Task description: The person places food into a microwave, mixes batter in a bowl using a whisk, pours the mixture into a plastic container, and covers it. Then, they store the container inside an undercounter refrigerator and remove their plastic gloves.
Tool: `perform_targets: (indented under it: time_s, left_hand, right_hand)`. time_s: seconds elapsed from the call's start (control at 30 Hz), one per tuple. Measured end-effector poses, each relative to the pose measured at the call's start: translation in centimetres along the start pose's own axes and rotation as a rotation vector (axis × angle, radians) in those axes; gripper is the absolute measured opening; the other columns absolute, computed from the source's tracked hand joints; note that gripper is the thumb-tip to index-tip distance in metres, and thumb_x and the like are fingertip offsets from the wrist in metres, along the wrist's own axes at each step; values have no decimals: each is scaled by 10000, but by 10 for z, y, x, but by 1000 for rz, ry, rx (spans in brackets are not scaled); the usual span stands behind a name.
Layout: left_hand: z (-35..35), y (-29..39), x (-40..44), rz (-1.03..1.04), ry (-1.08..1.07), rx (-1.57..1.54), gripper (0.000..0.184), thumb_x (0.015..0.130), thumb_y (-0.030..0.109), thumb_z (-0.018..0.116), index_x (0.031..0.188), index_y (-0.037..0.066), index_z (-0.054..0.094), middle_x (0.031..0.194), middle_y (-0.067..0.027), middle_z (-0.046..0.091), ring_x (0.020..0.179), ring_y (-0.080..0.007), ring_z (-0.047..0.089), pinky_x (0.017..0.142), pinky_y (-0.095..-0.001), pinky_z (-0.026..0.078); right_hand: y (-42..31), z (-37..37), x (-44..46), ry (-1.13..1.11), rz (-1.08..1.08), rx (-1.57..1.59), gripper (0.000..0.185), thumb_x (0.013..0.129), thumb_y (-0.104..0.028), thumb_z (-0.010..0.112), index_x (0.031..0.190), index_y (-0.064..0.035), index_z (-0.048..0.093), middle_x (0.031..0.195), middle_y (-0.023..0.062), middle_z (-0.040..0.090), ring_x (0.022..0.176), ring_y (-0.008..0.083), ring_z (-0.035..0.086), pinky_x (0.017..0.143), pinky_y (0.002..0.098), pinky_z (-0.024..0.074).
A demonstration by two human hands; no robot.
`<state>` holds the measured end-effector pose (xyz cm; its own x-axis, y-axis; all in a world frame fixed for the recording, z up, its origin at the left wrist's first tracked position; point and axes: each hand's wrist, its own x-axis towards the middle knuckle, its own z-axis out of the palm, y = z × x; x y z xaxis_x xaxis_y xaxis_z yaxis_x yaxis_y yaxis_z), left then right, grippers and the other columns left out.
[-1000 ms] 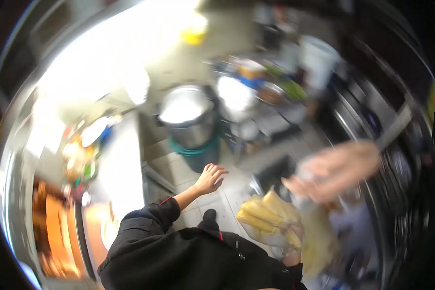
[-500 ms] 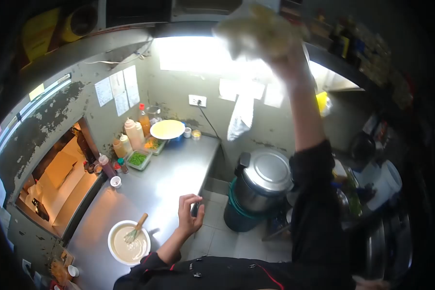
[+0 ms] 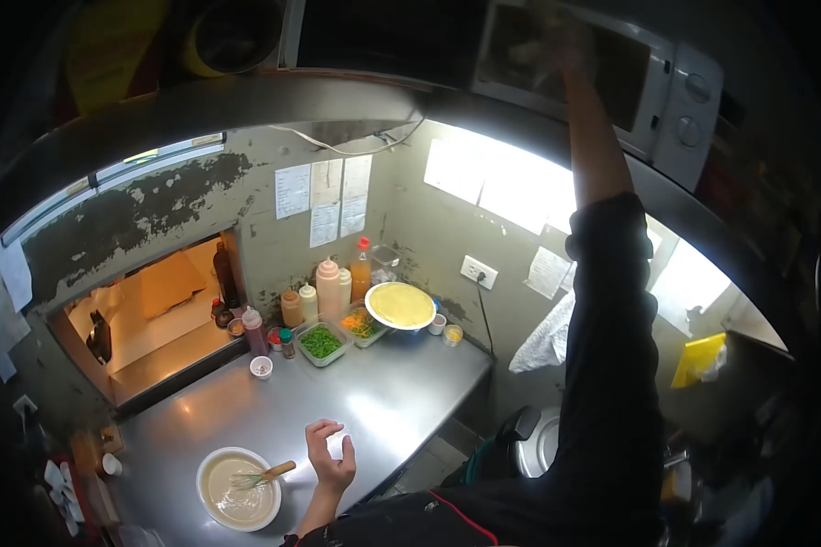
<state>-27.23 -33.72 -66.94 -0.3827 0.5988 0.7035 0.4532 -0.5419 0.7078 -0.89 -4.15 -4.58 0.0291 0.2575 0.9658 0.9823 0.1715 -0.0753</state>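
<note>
My left hand [image 3: 330,459] is raised over the near edge of the steel counter, fingers curved and thumb apart, with nothing in it. Beside it stands a white bowl [image 3: 206,515] of pale, creamy batter. A wooden-handled whisk [image 3: 278,470] rests in that bowl, its wires in the batter and its handle over the rim toward my left hand. High up, my right hand [image 3: 570,50] reaches in front of the microwave [image 3: 661,77] on the upper shelf. It grips a pale, blurred thing that I cannot make out in the dim light.
Along the back of the counter [image 3: 365,387] are squeeze bottles [image 3: 328,284], a container of chopped greens [image 3: 320,342], and a plate of something yellow [image 3: 401,305]. A lidded metal pot [image 3: 540,447] stands right of the counter. A towel [image 3: 545,339] hangs on the wall.
The view has swung up and left, bringing the microwave into sight. My right hand has carried the pale thing up to the microwave's front. My left hand stays raised near the bowl.
</note>
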Motion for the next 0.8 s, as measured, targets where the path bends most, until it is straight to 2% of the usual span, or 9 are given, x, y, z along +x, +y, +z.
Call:
perform_targets:
  time_s: [0.03, 0.07, 0.17, 0.2, 0.37, 0.67, 0.8]
  left_hand:
    - [5, -1, 1, 27, 3, 40, 262, 744, -30, 608, 993, 29, 553, 988, -167, 538, 890, -293, 542, 780, -361, 459]
    - [9, -4, 3, 59, 7, 78, 258, 745, -29, 606, 991, 29, 554, 989, -167, 537, 889, -291, 540, 773, -357, 460]
    - [24, -18, 5, 78, 34, 108, 243, 747, -27, 605, 979, 32, 561, 992, -166, 536, 894, -286, 536, 753, -343, 462]
    - [27, -22, 3, 65, 37, 99, 238, 748, -26, 606, 974, 32, 563, 993, -166, 536, 897, -285, 535, 747, -337, 463]
    - [37, -23, -1, 13, 12, 69, 233, 748, -22, 610, 973, 33, 579, 1015, -161, 529, 925, -281, 529, 732, -323, 464]
    - [20, -7, -1, -100, -66, 32, 222, 742, -29, 611, 952, 42, 602, 1064, -149, 514, 932, -263, 539, 710, -314, 471]
    - [12, -9, -3, -76, -81, 20, 185, 743, -39, 604, 910, 40, 609, 1045, -143, 519, 904, -254, 548, 691, -305, 475]
  right_hand:
    - [-1, 9, 2, -16, 24, -14, 416, 896, -270, 608, 1246, -46, 578, 1256, 151, 598, 1104, 285, 594, 937, 383, 481]
    - [16, 33, 18, -3, -105, -243, 458, 870, -232, 668, 1279, -51, 570, 1247, 120, 602, 1054, 246, 618, 880, 358, 523]
    - [18, 51, 34, -9, -133, -455, 285, 931, -216, 598, 1178, -83, 648, 1217, 105, 636, 1110, 263, 615, 903, 394, 529]
    - [18, 51, 35, -25, -148, -501, 287, 933, -216, 594, 1183, -83, 643, 1217, 104, 635, 1111, 259, 615, 906, 391, 527]
    - [28, 44, 35, -149, -195, -544, 297, 946, -213, 573, 1210, -86, 622, 1217, 100, 633, 1114, 241, 612, 925, 379, 516]
    - [54, -6, 11, -551, -215, -757, 314, 969, -207, 536, 1257, -90, 584, 1216, 93, 628, 1119, 208, 606, 957, 356, 496]
    - [69, -11, 3, -582, -178, -805, 323, 980, -204, 519, 1279, -92, 567, 1216, 89, 626, 1121, 194, 604, 972, 346, 487]
